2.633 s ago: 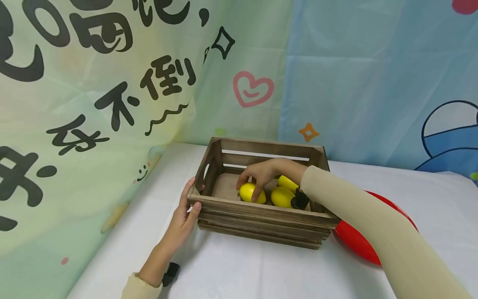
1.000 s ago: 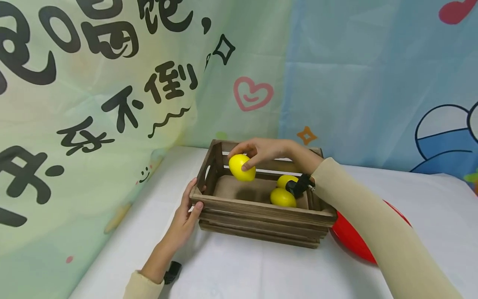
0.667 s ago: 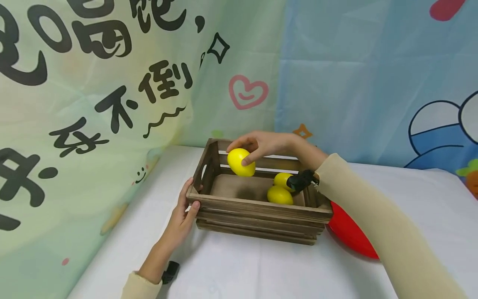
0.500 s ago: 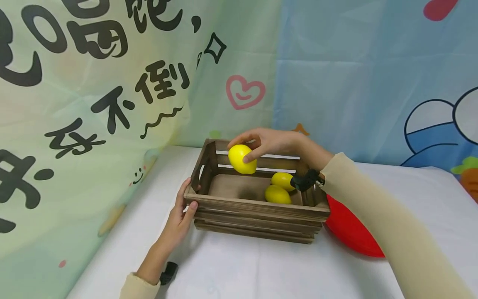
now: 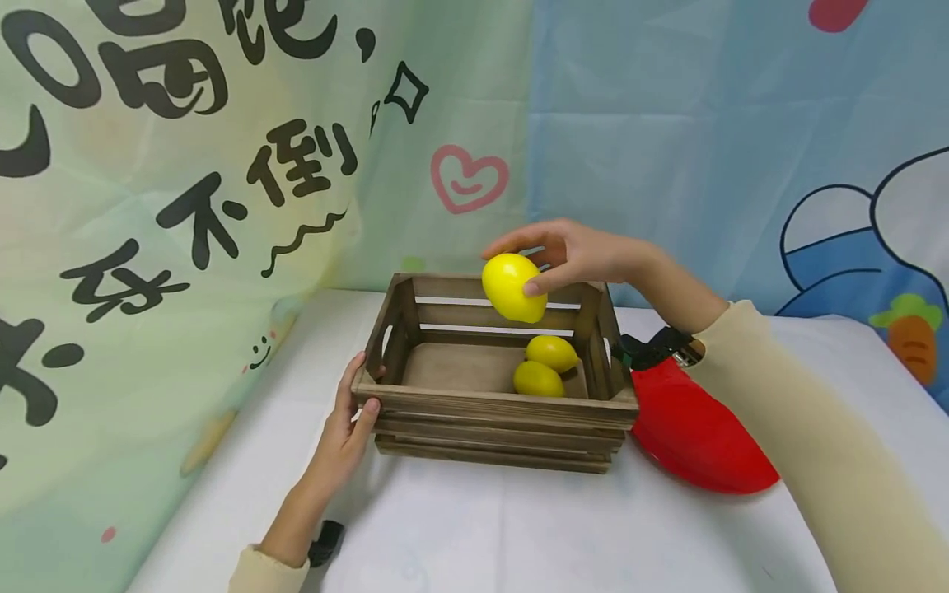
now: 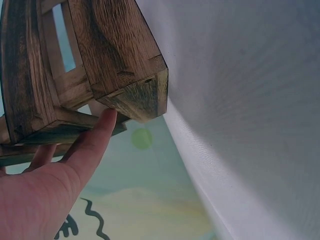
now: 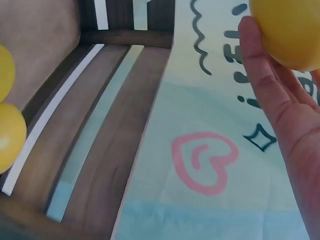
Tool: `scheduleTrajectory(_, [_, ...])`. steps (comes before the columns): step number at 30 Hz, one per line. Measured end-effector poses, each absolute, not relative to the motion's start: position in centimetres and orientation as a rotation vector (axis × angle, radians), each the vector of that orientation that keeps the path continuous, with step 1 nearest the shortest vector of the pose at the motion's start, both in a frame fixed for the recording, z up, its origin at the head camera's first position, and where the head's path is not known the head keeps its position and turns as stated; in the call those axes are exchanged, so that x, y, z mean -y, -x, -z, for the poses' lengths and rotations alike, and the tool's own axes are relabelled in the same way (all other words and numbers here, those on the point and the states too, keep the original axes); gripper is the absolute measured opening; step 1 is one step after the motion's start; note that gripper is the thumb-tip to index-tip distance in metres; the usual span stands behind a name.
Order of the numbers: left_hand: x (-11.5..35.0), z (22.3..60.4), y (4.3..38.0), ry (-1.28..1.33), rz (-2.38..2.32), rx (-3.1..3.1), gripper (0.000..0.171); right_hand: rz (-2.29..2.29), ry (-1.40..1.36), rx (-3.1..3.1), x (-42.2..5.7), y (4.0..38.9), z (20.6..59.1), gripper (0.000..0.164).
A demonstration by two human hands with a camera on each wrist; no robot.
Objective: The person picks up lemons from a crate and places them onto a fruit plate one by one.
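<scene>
Yellow lemon (image 5: 511,287), smooth, glossy; plumply oval

Pale green and blue printed fabric backdrop (image 5: 630,148), bearing black lettering (image 5: 202,237) and a pink heart (image 5: 467,190), stands behind white cloth-covered table (image 5: 445,527); shadows soft

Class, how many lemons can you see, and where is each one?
3. The first lemon is held in the right hand above the wooden crate. The second lemon and third lemon lie close together inside, toward the right end. The front wall could hide others.
</scene>
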State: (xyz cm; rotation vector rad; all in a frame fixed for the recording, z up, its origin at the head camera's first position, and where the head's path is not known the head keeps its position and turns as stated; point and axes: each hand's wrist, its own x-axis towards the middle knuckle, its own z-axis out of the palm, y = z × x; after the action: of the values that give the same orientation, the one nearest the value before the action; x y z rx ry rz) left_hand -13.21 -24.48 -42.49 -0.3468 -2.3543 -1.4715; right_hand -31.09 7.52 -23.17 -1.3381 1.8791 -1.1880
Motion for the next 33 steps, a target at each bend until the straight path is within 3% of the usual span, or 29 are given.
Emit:
scheduleTrajectory(11, [24.4, 42.7, 13.1, 0.368, 1.429, 2.356, 0.063, 1.222, 1.350, -1.942, -13.4, 30.1, 23.2, 0.048])
scheduleTrajectory(20, [24.5, 42.6, 13.0, 0.360, 1.451, 2.358, 0.065, 1.279, 1.305, -2.068, -18.3, 28.9, 23.0, 0.053])
scheduleTrajectory(33, [24.4, 42.6, 12.9, 0.355, 1.449, 2.362, 0.066, 1.236, 1.101, -2.215, -24.2, 28.1, 27.8, 0.050])
